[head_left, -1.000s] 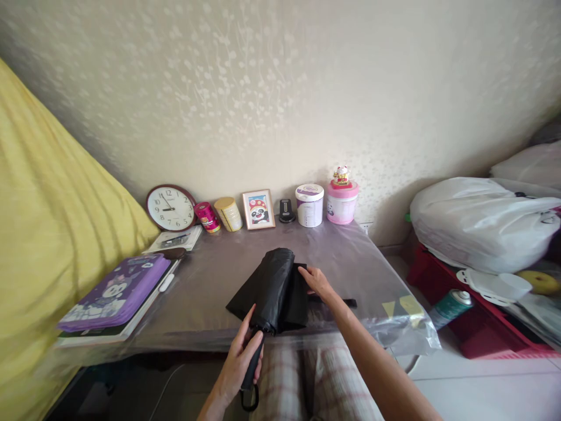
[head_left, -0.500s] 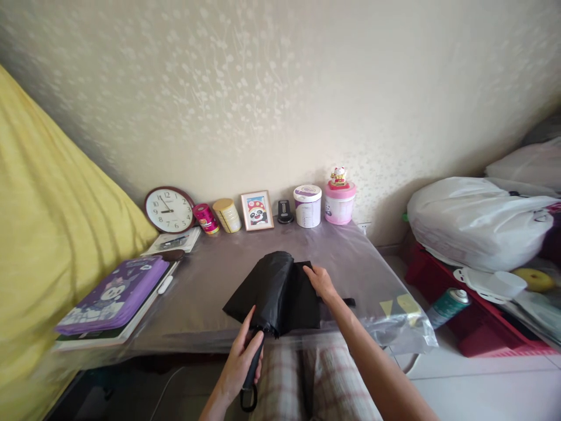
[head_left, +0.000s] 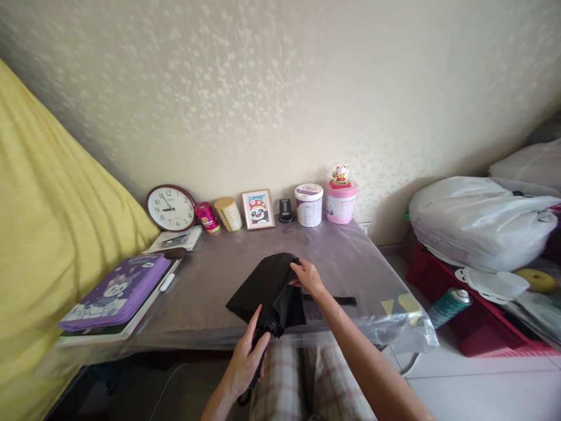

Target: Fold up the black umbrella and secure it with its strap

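A black folding umbrella [head_left: 263,286] lies at the table's front edge, its canopy collapsed and its loose folds spread to both sides. My left hand [head_left: 248,359] is closed around the handle, which points down toward my lap. At the canopy's upper right, my right hand [head_left: 309,276] pinches a fold of the black cloth. The umbrella's black strap [head_left: 344,300] sticks out to the right on the table, beneath my right forearm. Part of the handle is hidden by my left fingers.
Plastic film covers the table [head_left: 210,257]. Along the wall stand a clock [head_left: 170,209], a pink can [head_left: 207,217], a yellow can [head_left: 228,214], a framed picture [head_left: 258,210] and two tubs [head_left: 309,206]. Purple folder [head_left: 116,292] at left; red bin [head_left: 473,333] and spray can [head_left: 451,307] at right.
My right hand has moved slightly left and up, drawing the right-hand fold of cloth toward the canopy's middle. More of the strap shows. My left hand keeps its hold on the handle.
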`<state>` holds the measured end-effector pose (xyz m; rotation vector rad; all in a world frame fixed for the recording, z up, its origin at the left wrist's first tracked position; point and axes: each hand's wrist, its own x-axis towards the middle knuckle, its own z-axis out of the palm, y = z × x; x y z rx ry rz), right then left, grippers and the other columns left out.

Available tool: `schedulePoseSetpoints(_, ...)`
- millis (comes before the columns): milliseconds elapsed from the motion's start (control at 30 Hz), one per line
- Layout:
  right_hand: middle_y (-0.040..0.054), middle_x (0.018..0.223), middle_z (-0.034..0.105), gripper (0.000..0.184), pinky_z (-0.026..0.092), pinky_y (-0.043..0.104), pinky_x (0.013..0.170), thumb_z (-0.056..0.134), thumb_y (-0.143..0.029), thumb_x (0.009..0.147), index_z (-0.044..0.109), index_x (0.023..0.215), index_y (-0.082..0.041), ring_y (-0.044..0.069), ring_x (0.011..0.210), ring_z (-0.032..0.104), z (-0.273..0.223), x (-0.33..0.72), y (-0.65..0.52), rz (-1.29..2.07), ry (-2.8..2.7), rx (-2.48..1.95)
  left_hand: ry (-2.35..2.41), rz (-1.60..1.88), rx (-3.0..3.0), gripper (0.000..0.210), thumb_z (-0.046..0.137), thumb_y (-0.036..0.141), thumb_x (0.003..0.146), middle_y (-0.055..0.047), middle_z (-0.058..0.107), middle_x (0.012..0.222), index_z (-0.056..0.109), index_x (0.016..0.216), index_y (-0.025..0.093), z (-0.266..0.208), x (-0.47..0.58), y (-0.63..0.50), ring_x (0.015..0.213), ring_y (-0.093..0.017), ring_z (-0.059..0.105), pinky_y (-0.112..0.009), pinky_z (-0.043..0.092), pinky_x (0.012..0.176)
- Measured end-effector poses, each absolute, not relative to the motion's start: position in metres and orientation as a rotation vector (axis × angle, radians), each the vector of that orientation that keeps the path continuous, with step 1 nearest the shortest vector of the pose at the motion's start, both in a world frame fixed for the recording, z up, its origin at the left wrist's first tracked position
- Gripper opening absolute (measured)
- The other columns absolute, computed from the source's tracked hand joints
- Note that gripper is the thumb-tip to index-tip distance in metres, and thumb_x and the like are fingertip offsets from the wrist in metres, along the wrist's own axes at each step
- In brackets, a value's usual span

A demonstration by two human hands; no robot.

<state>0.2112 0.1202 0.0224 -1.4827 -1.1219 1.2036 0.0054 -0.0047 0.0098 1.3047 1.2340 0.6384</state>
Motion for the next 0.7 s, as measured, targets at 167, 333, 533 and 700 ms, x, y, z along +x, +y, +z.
schedulePoseSetpoints(167, 0.0049, 0.079, 0.063, 0.034, 0.048, 0.024, 0.069, 0.043, -0.031, 0.086, 0.046, 0.114, -0.011, 0.011, 0.072, 0.06, 0.02, 0.209, 0.111, 1.141, -1.254, -1.3, 1.25, 0.639, 1.322, 0.074, 0.041, 0.053, 0.085, 0.004, 0.047, 0.059, 0.002, 0.142, 0.029, 0.006, 0.005, -0.004, 0.04, -0.01, 0.044, -0.02, 0.038, 0.037)
schedulePoseSetpoints(333, 0.0028, 0.095, 0.062, 0.02, 0.041, 0.03, 0.086, 0.051, -0.025, 0.083, 0.062, 0.099, -0.019, 0.014, 0.089, 0.055, 0.011, 0.203, 0.096, 0.65, -1.64, -1.199, 1.259, 0.643, 1.324, 0.073, 0.041, 0.053, 0.085, 0.005, 0.046, 0.056, 0.002, 0.142, 0.029, 0.002, 0.005, -0.004, 0.039, -0.01, 0.044, -0.021, 0.039, 0.037)
schedulePoseSetpoints(533, 0.0052, 0.107, 0.059, 0.018, 0.038, 0.033, 0.091, 0.049, -0.024, 0.086, 0.063, 0.095, -0.018, 0.016, 0.102, 0.05, 0.008, 0.186, 0.071, 0.283, -1.877, -1.07, 1.259, 0.647, 1.347, 0.071, 0.041, 0.052, 0.086, 0.006, 0.044, 0.054, 0.002, 0.141, 0.029, 0.0, 0.005, -0.003, 0.039, -0.009, 0.042, -0.021, 0.039, 0.037)
schedulePoseSetpoints(700, 0.005, 0.111, 0.058, 0.022, 0.031, 0.04, 0.1, 0.048, -0.024, 0.087, 0.059, 0.105, -0.018, 0.017, 0.11, 0.046, 0.003, 0.172, 0.05, 0.176, -1.969, -1.052, 1.282, 0.639, 1.37, 0.075, 0.04, 0.053, 0.086, 0.006, 0.044, 0.053, -0.001, 0.142, 0.026, -0.004, 0.005, -0.003, 0.038, -0.009, 0.043, -0.02, 0.039, 0.036)
